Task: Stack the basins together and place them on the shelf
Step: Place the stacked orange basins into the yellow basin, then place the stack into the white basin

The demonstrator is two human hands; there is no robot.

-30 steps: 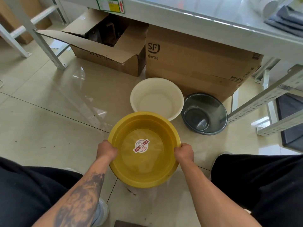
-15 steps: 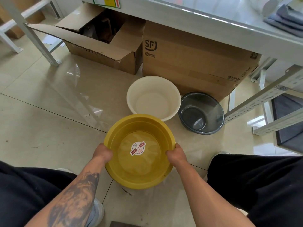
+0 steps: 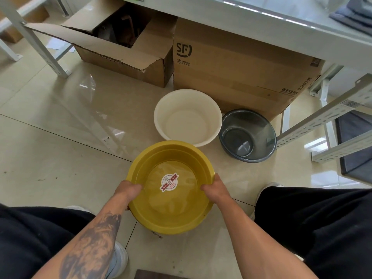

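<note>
Yellow basin (image 3: 171, 202) sits between our knees, our left hand (image 3: 128, 191) and right hand (image 3: 216, 190) clamped on opposite rims, fingers curled over, likely to keep it level. White basin (image 3: 187, 117) and grey basin (image 3: 248, 135) wait on the floor (image 3: 60, 158) ahead.

Glossy beige tiled floor (image 3: 60, 158), specked with dirt. Directly on it: white basin (image 3: 187, 117) touching grey basin (image 3: 248, 135), open cardboard box (image 3: 124, 47) beside closed SF carton (image 3: 237, 71), and white shelf legs (image 3: 40, 47).
</note>
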